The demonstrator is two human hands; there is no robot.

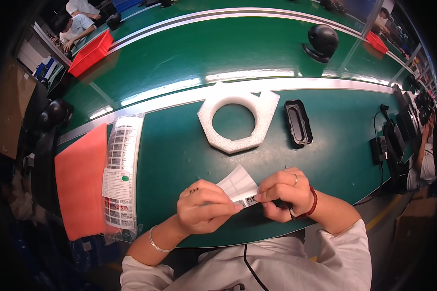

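Along the left edge of the table, an orange sheet and bagged labels are lying. Near the front edge, the left hand is pinching a label sheet; toward the far edge, a foam ring is resting. The right hand is pinching the label sheet's right side.

I sit in what looks like a factory workshop: beyond my green tabletop runs a long, glossy green strip between pale rails, with red bins and people working along it.
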